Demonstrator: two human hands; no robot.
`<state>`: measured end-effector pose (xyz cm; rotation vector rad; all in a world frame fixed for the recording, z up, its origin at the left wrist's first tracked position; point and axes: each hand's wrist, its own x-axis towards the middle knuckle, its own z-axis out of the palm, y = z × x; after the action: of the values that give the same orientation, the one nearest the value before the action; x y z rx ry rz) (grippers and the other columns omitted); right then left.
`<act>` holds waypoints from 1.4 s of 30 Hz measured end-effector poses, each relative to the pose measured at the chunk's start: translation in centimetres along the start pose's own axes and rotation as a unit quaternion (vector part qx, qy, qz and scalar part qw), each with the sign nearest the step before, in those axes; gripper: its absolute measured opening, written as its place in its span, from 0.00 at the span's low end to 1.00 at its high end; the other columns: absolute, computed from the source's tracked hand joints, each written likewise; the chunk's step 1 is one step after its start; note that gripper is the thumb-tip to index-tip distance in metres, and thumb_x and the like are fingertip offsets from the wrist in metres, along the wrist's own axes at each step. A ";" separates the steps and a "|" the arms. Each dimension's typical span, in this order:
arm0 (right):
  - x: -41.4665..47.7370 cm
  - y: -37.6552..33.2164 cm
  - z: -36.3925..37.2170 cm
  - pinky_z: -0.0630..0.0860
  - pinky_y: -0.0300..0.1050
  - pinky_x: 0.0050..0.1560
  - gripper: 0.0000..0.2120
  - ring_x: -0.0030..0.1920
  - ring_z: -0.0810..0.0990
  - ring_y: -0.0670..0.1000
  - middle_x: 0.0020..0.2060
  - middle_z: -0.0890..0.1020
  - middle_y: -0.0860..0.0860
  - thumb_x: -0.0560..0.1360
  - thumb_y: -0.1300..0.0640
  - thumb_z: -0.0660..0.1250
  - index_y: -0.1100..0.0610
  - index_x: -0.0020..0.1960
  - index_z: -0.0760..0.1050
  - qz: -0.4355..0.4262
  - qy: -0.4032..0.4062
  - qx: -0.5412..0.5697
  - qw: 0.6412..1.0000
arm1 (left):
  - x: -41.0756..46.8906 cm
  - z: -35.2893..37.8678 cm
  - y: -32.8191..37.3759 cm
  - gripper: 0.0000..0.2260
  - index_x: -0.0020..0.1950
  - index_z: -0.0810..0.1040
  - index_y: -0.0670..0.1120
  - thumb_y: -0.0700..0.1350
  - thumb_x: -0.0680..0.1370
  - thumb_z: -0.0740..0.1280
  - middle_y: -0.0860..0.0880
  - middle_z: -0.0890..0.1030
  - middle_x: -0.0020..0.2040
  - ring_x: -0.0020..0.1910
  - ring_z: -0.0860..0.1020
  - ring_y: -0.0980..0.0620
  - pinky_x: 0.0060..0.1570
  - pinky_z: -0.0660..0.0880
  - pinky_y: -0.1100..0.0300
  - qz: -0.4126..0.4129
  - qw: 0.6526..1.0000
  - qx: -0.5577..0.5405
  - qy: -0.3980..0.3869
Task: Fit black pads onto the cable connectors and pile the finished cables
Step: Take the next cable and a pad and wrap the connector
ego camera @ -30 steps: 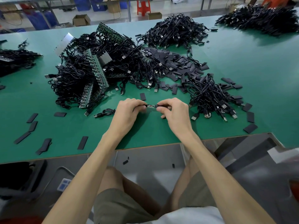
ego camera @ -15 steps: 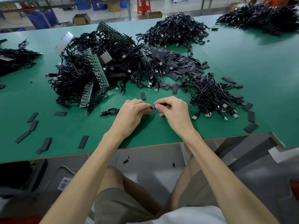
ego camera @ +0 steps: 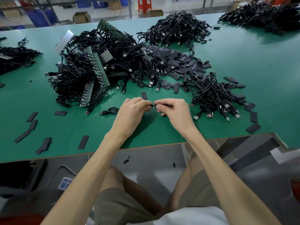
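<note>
Both hands meet above the green table near its front edge. My left hand pinches the connector end of a black cable, whose coil trails left on the table. My right hand pinches a black pad at that connector; the fingertips nearly touch and hide most of both. A single loose pad lies just beyond my left hand. A pile of cables with USB plugs sits right of my right hand. A heap of black pads lies behind it.
A large tangle of cables with green circuit strips fills the middle left. More cable piles lie at the back, far right and far left. Loose pads are scattered front left and front right.
My hands have drawn closer together, so the bare metal connector seen a second ago is now almost covered between the fingertips. The cable coil has shifted slightly right.
</note>
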<state>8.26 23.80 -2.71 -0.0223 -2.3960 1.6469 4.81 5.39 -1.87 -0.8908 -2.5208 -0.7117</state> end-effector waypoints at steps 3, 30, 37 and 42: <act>-0.1 -0.1 -0.1 0.81 0.40 0.47 0.07 0.36 0.84 0.46 0.37 0.87 0.45 0.78 0.60 0.72 0.51 0.52 0.87 0.000 0.007 0.013 1.000 | 0.1 0.0 -0.1 0.07 0.56 0.84 0.44 0.43 0.81 0.69 0.49 0.83 0.47 0.45 0.74 0.54 0.48 0.62 0.61 0.002 1.000 -0.015 0.004; -0.1 -0.5 0.5 0.79 0.38 0.45 0.07 0.37 0.80 0.41 0.41 0.84 0.49 0.79 0.62 0.69 0.54 0.53 0.84 -0.018 -0.011 -0.053 0.998 | -0.3 -0.1 -0.2 0.04 0.52 0.86 0.44 0.41 0.79 0.71 0.50 0.84 0.43 0.42 0.80 0.47 0.49 0.68 0.55 0.042 0.997 0.036 0.046; -0.4 -0.7 0.6 0.76 0.30 0.40 0.07 0.36 0.80 0.37 0.41 0.83 0.47 0.80 0.63 0.69 0.57 0.54 0.84 -0.025 -0.017 -0.051 0.998 | -0.4 -0.2 0.0 0.05 0.51 0.86 0.43 0.41 0.79 0.71 0.48 0.84 0.43 0.42 0.81 0.45 0.48 0.72 0.50 0.054 0.997 0.047 0.038; -0.4 -0.7 0.6 0.78 0.32 0.41 0.07 0.37 0.81 0.40 0.44 0.84 0.50 0.79 0.63 0.69 0.57 0.53 0.85 -0.034 -0.004 -0.053 0.998 | -0.2 -0.1 0.2 0.06 0.51 0.86 0.44 0.44 0.80 0.70 0.50 0.85 0.43 0.44 0.81 0.46 0.50 0.72 0.49 0.027 0.998 0.040 0.035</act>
<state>8.63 22.95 -2.32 0.0471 -2.4599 1.4924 5.16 5.36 -1.81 -0.8858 -2.4359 -0.6099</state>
